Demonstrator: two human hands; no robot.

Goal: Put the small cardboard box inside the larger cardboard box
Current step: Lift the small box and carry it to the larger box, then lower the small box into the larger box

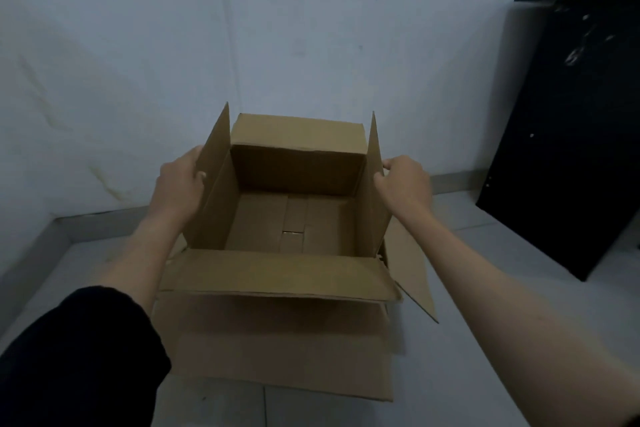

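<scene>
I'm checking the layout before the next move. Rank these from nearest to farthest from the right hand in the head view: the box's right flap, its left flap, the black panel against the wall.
From the right hand:
1. Right flap: in its grip, at the box's right side.
2. Left flap: across the open box, held by the left hand.
3. Black panel: far right, leaning against the wall.

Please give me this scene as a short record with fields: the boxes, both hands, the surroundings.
held box: open cardboard box, all four flaps open, inside looks empty
second box: another cardboard box directly below it, only partly visible
left hand: left hand grips the left side flap
right hand: right hand grips the right side flap
floor: pale tiled floor
background: whitish wall; black panel leaning at the right
task state: which box is the small one, cannot tell
</scene>
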